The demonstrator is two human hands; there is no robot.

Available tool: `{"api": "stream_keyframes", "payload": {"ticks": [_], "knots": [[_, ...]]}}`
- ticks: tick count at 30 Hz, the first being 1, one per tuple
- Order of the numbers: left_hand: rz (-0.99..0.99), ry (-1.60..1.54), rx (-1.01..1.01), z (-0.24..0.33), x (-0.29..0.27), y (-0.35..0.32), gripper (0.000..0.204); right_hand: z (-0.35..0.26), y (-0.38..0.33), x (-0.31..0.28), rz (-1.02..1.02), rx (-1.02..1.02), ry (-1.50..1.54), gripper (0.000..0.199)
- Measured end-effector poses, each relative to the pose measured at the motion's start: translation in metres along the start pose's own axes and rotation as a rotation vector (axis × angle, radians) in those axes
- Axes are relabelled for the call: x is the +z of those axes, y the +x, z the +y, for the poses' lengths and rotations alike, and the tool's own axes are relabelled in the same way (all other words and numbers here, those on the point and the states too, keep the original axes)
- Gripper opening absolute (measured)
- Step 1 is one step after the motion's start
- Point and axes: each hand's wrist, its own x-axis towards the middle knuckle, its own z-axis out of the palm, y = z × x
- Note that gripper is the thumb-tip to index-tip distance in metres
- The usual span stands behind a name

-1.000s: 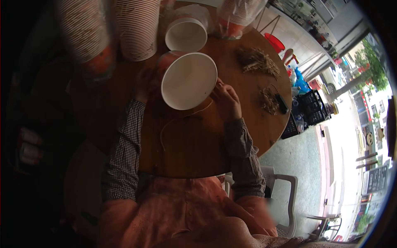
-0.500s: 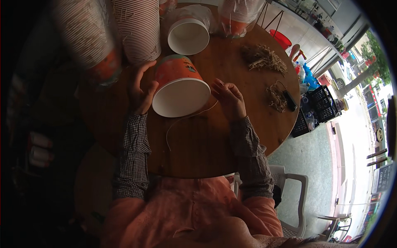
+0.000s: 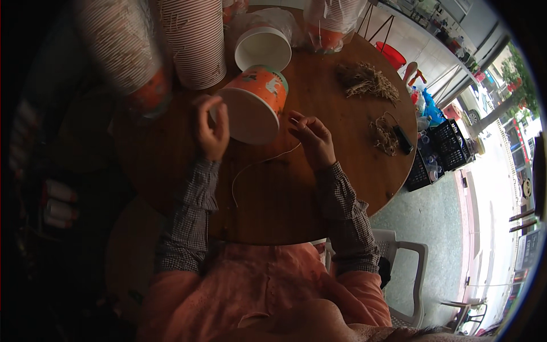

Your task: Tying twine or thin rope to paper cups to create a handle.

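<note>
An orange paper tub (image 3: 272,85) with a green band and white pattern lies tilted on the wooden table, its pale round end turned toward me. Beside that end, on the left, is my left hand (image 3: 212,130), its fingers bent and slightly blurred, with a gap between them and the thumb; contact with the tub is unclear. To the tub's right, my right hand (image 3: 315,139) has thumb and fingers pinched together. A thin pale string (image 3: 256,163) curves over the tabletop up to this hand; its upper end is hidden there.
Tall stacks of paper tubs (image 3: 194,45) stand at the back left, partly in clear plastic. Behind the tub lies another white-lined tub (image 3: 263,50). Bundles of straw-coloured strands (image 3: 367,82) and a small black object (image 3: 403,139) are at right. A grey chair (image 3: 407,251) stands beside the table.
The tub has turned, so its pale end faces further left and its printed side shows more on the right. My left hand has come off its upper left side and moved right and nearer.
</note>
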Motion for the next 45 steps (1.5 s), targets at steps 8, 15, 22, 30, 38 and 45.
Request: {"api": "stream_keyframes", "payload": {"ticks": [8, 15, 22, 30, 38, 45], "knots": [[-0.345, -0.175, -0.345, -0.009, 0.038, -0.050, 0.058, 0.005, -0.002, 0.011, 0.023, 0.025, -0.001, 0.002], [-0.244, -0.178, -0.415, -0.011, 0.051, -0.028, 0.049, 0.007, -0.007, 0.018, -0.063, -0.002, -0.201, 0.000], [-0.375, -0.040, -0.247, -0.049, 0.040, -0.065, 0.033, 0.009, -0.004, 0.027, 0.022, -0.074, -0.299, 0.005], [-0.364, -0.206, -0.286, -0.006, 0.050, -0.051, 0.026, 0.013, -0.006, 0.029, 0.143, -0.238, -0.442, 0.009], [-0.381, -0.167, -0.189, 0.006, 0.052, -0.053, 0.029, 0.014, -0.005, 0.028, 0.256, -0.310, -0.662, 0.011], [-0.399, -0.148, -0.169, 0.012, 0.050, -0.049, 0.029, 0.014, -0.006, 0.030, 0.260, -0.303, -0.688, 0.012]]}}
